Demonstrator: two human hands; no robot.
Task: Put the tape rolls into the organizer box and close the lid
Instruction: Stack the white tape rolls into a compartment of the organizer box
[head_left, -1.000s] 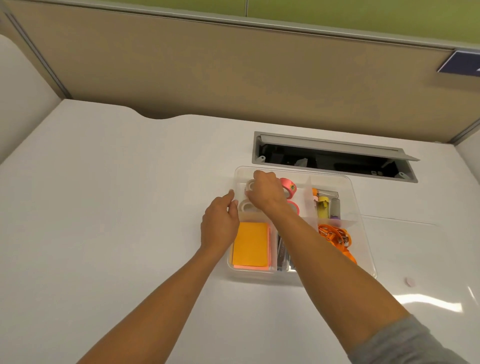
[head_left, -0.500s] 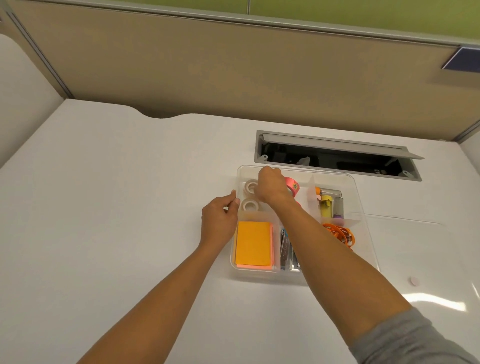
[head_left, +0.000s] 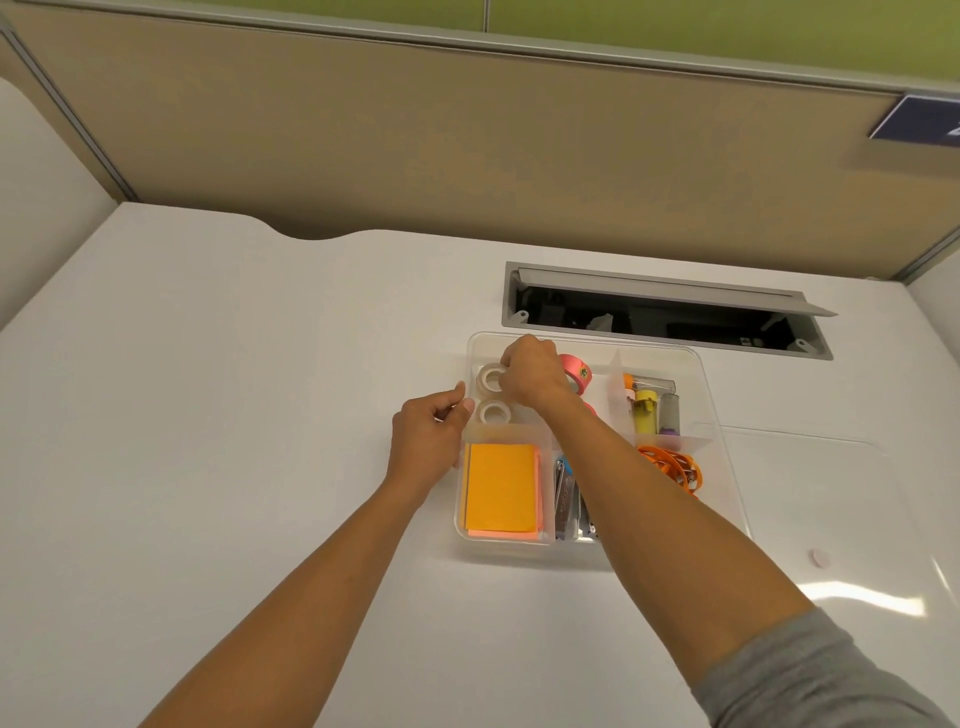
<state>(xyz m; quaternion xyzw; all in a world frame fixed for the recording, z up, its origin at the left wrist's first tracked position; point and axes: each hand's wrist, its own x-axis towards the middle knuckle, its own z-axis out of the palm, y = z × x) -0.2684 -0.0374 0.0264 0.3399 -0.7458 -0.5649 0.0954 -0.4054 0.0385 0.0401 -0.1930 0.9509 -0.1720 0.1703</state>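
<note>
- Reaching in from the near edge, both forearms cross the white desk (head_left: 208, 415) toward the clear organizer box (head_left: 727, 499), which sits right of centre.
- Near compartments hold an orange sticky-note pad (head_left: 501, 486), some metal tools, and orange scissors (head_left: 672, 467); none belong to this task.
- Left hand (head_left: 428, 444) rests against the box's left wall, fingers loosely curled together, steadying it and clamped on nothing I can make out.
- Far-left compartment: two white tape rolls (head_left: 492, 410) lie flat, one behind the other.
- Right hand (head_left: 532, 376) hovers over that compartment, fingers bunched at the farther white roll; whether it pinches the roll or only touches it, I cannot tell.
- Compared with a second ago, this hand has drifted slightly right and the farther white roll is more exposed, suggesting placement is ending.
- Pink tape roll (head_left: 576, 370) stands just right of the hand, a second one mostly hidden by the wrist.
- Lid (head_left: 810, 478), apparently the clear sheet lying right of the box, is not yet on; closing probably comes next.
</note>
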